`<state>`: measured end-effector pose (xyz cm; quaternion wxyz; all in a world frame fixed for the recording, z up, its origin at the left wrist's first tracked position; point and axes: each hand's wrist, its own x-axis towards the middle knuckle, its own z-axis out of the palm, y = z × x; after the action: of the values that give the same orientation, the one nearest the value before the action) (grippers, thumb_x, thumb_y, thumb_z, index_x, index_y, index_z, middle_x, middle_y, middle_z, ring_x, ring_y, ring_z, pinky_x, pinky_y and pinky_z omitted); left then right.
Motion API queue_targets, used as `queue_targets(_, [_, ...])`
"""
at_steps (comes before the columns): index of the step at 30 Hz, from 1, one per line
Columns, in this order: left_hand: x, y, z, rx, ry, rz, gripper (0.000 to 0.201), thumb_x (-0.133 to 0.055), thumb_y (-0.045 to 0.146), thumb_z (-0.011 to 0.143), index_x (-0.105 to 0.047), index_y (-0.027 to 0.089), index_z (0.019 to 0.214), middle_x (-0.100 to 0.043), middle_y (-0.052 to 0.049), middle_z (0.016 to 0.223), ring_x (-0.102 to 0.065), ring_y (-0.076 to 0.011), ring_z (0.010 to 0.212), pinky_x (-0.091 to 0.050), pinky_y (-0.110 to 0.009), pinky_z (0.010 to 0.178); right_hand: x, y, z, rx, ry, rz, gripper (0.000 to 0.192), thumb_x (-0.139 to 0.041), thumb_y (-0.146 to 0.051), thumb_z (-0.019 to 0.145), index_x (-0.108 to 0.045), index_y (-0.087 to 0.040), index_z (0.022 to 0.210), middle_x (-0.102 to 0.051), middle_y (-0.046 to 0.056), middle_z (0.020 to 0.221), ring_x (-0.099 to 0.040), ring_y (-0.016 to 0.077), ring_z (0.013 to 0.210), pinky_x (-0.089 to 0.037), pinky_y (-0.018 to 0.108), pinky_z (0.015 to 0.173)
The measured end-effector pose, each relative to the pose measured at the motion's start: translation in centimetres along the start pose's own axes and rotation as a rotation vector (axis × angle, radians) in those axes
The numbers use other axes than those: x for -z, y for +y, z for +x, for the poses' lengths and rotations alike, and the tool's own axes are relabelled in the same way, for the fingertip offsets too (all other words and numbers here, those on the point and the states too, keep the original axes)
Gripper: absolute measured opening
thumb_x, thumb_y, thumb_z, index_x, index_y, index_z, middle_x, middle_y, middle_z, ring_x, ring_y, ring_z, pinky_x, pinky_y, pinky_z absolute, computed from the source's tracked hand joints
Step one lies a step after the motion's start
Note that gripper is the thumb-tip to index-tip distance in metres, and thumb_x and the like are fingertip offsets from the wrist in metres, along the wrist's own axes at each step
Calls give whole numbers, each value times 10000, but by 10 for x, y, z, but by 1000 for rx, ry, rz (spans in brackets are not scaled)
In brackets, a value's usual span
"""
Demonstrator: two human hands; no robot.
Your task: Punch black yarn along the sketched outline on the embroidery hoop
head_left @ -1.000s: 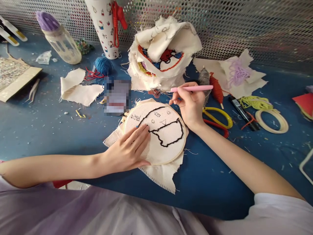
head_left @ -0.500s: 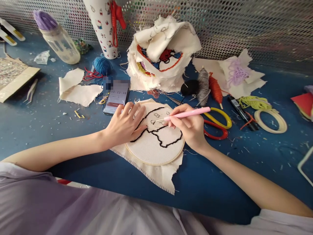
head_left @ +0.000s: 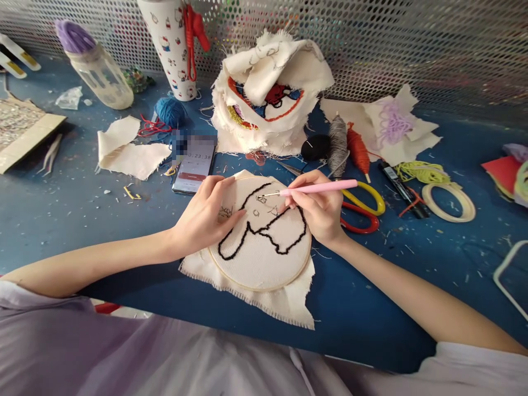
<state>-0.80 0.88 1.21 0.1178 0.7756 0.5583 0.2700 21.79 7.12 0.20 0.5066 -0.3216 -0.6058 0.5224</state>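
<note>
A round embroidery hoop with off-white cloth stretched in it lies on the blue table in front of me. Thick black yarn outlines and thin drawn lines mark the cloth. My left hand grips the hoop's left side, its thumb over the cloth and the other fingers curled, their tips partly hidden. In my right hand is a punch needle with a pink handle, held like a pen. Its thin metal tip points left, at or just above the drawn lines in the upper part; contact cannot be made out.
Behind the hoop stand a phone and a stack of embroidered cloths. Scissors, a black marker and a tape roll lie to the right. A tall cup and blue yarn ball are back left.
The hooped cloth has turned counterclockwise and shifted slightly towards me. My left hand went from lying spread on the cloth to gripping the hoop's side. The needle tip moved up.
</note>
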Motion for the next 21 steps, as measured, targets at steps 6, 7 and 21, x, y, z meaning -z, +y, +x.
queue_targets(6, [0,0,-3,156,-7,-204,409,-620,376,837,-523,158,1170,-618,-134,1162,-609,-261,1060,-537,-438,891,1,2,11,-40,-5,25,115,-704,-299,776,-617,-232,809,-600,-36,622,-527,96,491,-531,241,437])
queue_targets(7, [0,0,-3,181,-25,-255,408,-626,375,832,-524,159,1164,-637,-130,1144,-623,-255,1040,-550,-410,854,2,3,13,-48,-1,37,110,-704,-291,774,-620,-230,809,-598,-36,620,-519,94,488,-526,238,435])
queue_targets(21, [-8,-7,-6,368,-153,-609,451,-669,433,805,-521,184,1150,-706,-59,918,-614,-124,617,-529,-233,519,21,21,47,-126,82,82,107,-689,-295,724,-604,-231,730,-585,-20,634,-505,109,562,-490,306,625])
